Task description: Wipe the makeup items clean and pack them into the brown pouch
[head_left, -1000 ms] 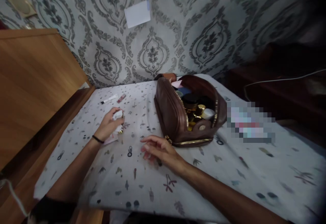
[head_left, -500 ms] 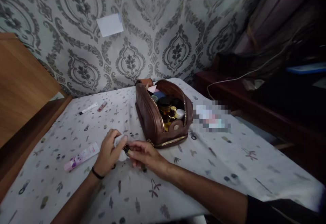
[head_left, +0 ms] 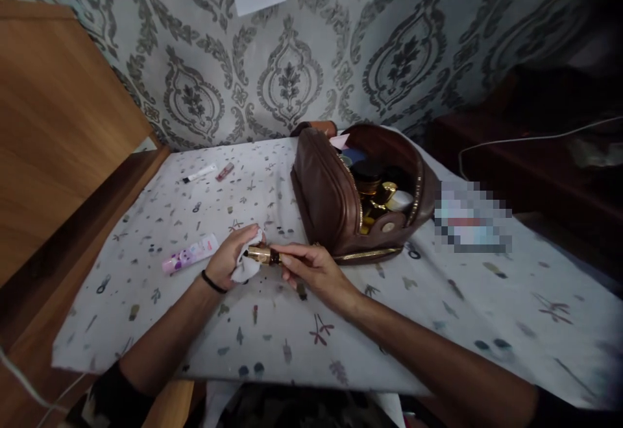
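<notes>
My left hand [head_left: 234,256] is closed around a crumpled white cloth [head_left: 247,269], with a dark band on its wrist. Between my hands is a small gold and dark brown cosmetic bottle [head_left: 260,255], lying sideways with its gold end against the cloth. The fingers of my right hand [head_left: 316,272] pinch the bottle's dark end. Just right of my hands stands a brown leather makeup bag [head_left: 328,201], unzipped, with jars and gold-capped bottles inside. A pink and white tube [head_left: 191,254] lies on the table left of my left hand.
A white tube with a black cap [head_left: 200,173] and a small reddish item [head_left: 224,172] lie at the back left of the patterned tablecloth [head_left: 272,350]. A pixelated item [head_left: 472,217] lies right of the bag. A wooden panel [head_left: 73,91] borders the left side.
The view has shifted, so the table appears nearer and the bag further right. The gold and dark bottle, mostly covered before, now shows lengthwise between my hands.
</notes>
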{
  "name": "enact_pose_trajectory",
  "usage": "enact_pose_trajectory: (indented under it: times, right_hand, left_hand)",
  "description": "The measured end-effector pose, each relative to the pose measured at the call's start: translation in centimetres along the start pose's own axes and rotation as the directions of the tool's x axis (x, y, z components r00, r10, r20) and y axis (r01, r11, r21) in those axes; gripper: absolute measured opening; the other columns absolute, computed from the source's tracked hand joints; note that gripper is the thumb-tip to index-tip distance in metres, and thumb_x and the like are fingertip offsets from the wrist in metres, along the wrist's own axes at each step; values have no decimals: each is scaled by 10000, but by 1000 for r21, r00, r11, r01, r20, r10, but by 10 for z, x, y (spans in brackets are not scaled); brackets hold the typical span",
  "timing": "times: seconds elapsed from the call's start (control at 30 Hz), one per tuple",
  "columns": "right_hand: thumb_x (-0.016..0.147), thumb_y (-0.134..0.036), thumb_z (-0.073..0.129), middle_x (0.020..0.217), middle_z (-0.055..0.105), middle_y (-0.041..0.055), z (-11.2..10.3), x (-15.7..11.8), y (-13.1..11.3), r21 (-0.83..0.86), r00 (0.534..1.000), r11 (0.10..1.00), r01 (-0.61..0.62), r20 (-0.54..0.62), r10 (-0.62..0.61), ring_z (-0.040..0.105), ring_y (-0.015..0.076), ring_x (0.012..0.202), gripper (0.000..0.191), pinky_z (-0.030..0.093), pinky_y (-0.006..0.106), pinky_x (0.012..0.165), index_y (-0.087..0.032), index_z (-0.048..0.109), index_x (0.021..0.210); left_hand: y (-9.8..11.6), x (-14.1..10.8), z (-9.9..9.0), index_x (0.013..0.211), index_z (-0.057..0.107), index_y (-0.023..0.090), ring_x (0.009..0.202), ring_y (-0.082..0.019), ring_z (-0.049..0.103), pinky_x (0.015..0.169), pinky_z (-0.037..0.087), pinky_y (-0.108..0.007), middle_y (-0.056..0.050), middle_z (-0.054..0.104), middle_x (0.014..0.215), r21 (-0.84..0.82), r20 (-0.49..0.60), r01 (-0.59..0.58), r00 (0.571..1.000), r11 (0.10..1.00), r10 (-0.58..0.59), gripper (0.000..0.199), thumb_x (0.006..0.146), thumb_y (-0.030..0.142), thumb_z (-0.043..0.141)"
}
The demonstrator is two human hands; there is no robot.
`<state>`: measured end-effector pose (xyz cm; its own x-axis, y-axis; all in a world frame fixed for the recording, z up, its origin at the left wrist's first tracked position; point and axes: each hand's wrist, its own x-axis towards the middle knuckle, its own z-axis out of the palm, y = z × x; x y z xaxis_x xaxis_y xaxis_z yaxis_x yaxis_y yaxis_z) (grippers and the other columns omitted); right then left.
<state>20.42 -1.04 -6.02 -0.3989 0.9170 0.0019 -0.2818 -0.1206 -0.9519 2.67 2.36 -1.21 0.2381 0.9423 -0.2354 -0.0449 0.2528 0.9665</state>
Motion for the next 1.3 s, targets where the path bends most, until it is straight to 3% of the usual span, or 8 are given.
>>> enact_pose_trajectory:
  times: [0.13, 0.27, 0.43, 0.53, 0.6, 0.8, 0.97, 1.3]
  right_hand:
    - [801, -525, 748, 692, 626, -10, 2, 0, -3, -53, 995, 995, 82, -45, -85, 516, 93, 568, 425, 462, 249, 574, -187, 746, 1058]
    - [787, -453, 777, 825, 672, 25, 3, -4, -9, -174, 973, 969, 174, -123, -197, 612, 149, 742, 306, 515, 287, 704, -195, 726, 944]
    - [803, -396, 761, 870, 664, 16, 4, -6, -10, -132, 961, 973, 191, -175, -212, 631, 151, 788, 321, 530, 294, 746, -215, 631, 1033]
    - [776, -363, 781, 893, 639, 8, 5, -4, -7, -130, 938, 966, 224, -241, -250, 622, 138, 794, 410, 533, 281, 746, -228, 574, 1103]
    - [774, -358, 779, 923, 626, 14, 5, -3, -6, -140, 926, 961, 239, -265, -269, 617, 135, 815, 397, 534, 278, 764, -226, 568, 1084]
    - [865, -379, 673, 942, 634, 39, 7, -6, -8, -291, 948, 935, 202, -181, -261, 618, 155, 847, 240, 521, 295, 777, -205, 590, 1007]
    - [849, -328, 673, 950, 641, 36, 15, -9, -6, -360, 984, 919, 161, -12, -177, 613, 163, 859, 264, 511, 306, 778, -205, 573, 1060]
    - [664, -313, 832, 883, 609, -23, 19, -3, 4, 12, 998, 998, -57, -25, 57, 589, 121, 744, 492, 483, 240, 664, -216, 478, 992]
  left_hand:
    - [-6, 1, 0, 652, 588, 182, 523, -105, 472, 501, 401, -248, 19, 525, 600, -48, 4, 7, 1000, 999, -7, 372, 726, 536, 677]
    - [-4, -3, -2, 701, 599, 180, 568, -117, 513, 519, 418, -248, 7, 569, 672, 130, 30, -88, 996, 988, 85, 399, 797, 565, 643]
    - [-3, -13, 1, 1116, 585, 217, 679, -160, 639, 613, 504, -283, -33, 655, 937, 276, 320, -170, 944, 946, 76, 437, 863, 573, 610]
    - [-11, -17, 8, 1315, 445, 236, 1046, -243, 661, 891, 530, -363, -92, 633, 1210, 275, 438, -313, 882, 909, 171, 597, 823, 445, 712]
    - [-18, -18, 12, 1341, 402, 236, 1177, -258, 600, 988, 490, -383, -103, 601, 1278, 272, 415, -377, 876, 885, 246, 661, 798, 385, 748]
    - [-26, -20, 14, 1214, 419, 262, 649, -120, 570, 646, 497, -277, 16, 550, 921, 311, 225, -322, 939, 894, 260, 409, 909, 457, 607]
    - [-21, -17, 10, 970, 486, 236, 680, -149, 497, 691, 420, -290, 39, 481, 742, 488, 14, -406, 889, 772, 458, 244, 963, 479, 466]
    - [-17, -9, 7, 686, 404, 240, 616, -148, 415, 623, 372, -290, 41, 399, 634, 500, -86, -387, 868, 775, 489, 438, 970, 573, 399]
